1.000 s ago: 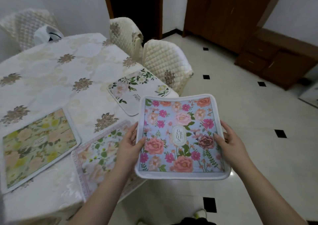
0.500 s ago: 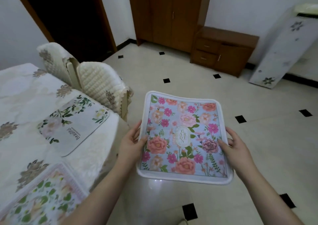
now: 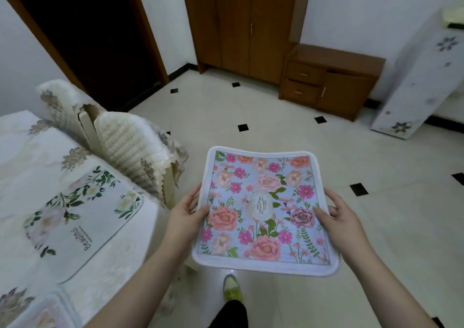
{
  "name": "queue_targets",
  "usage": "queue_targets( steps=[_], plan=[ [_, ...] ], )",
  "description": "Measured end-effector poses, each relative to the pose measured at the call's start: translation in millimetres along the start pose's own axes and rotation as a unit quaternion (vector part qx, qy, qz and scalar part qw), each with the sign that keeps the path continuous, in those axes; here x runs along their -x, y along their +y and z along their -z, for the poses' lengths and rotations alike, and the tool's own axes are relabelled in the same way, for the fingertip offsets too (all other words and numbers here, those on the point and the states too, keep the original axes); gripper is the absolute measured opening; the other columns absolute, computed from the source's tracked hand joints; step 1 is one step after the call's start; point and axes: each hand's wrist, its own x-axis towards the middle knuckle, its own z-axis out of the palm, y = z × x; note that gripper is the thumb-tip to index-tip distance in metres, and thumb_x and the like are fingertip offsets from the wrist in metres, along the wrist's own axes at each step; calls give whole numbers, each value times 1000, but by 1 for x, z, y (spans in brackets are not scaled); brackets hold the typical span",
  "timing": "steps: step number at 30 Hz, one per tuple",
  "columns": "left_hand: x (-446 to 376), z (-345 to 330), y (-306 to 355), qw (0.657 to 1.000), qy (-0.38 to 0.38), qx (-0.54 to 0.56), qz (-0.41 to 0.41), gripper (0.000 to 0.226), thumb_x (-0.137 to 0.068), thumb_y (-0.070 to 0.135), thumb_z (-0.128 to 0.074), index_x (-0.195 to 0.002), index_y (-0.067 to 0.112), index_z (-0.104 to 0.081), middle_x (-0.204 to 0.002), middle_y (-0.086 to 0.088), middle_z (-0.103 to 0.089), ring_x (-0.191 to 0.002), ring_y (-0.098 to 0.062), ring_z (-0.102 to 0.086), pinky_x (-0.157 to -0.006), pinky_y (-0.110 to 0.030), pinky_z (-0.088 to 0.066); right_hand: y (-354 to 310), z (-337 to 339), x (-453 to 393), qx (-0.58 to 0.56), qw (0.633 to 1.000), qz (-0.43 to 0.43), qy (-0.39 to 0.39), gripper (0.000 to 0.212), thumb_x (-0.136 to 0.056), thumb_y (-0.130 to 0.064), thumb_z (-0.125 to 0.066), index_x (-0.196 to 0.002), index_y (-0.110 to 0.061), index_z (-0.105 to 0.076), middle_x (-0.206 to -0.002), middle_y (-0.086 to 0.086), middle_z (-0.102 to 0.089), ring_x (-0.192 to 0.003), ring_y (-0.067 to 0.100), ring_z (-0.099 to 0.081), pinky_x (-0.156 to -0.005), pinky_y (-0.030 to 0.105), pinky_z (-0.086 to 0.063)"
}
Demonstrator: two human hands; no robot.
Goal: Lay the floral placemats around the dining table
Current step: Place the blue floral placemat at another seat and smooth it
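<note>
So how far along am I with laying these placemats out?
Partly done. A white leafy placemat lies flat on the dining table, and another's corner shows at the near edge. The pink-and-blue floral placemat is in hand, left hand and right hand gripping its sides over the floor; it isn't laid yet.

pale blue placemat, pink blooms

dining table cut off at left edge, corner placemat mostly out of frame
</note>
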Motion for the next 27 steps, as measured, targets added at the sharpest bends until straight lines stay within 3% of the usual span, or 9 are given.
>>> queue_targets(
  steps=[8, 13, 22, 27],
  plan=[
    [-98, 6, 51, 1000, -13, -18, -22, 57, -90, 1, -65, -135, 34, -55, -114, 2, -74, -87, -32, -75, -63, -43, -63, -49, -33, -92, 2, 1000, -7, -11, 47, -96, -16, -61, -138, -32, -48, -88, 0, -77, -73, 22, -75, -68, 41, -59],
    [-157, -4, 80, 998, -12, -42, -52, 55, -90, -2, -65, -130, 36, -58, -117, 3, -73, -91, -25, -75, -65, -42, -63, -72, -46, -149, 33, 999, -5, 5, 49, -93, -18, -63, -138, -34, -48, -90, 0, -77, -73, 18, -75, -73, 44, -60],
    [-256, -69, 105, 998, 24, -42, -27, 57, -90, 0, -66, -135, 34, -55, -112, 2, -74, -87, -31, -75, -62, -46, -63, -93, -29, -277, 40, 999, 12, -17, 47, -95, -21, -61, -138, -36, -48, -93, -3, -76, -71, 10, -74, -61, 27, -57],
    [-309, -112, 127, 998, 46, -28, -18, 57, -91, 0, -65, -137, 32, -54, -115, -1, -73, -88, -33, -75, -65, -49, -62, -108, -9, -355, 33, 998, 18, -44, 48, -96, -20, -60, -139, -35, -47, -91, -2, -76, -72, 14, -74, -70, 39, -60]
  ],
)
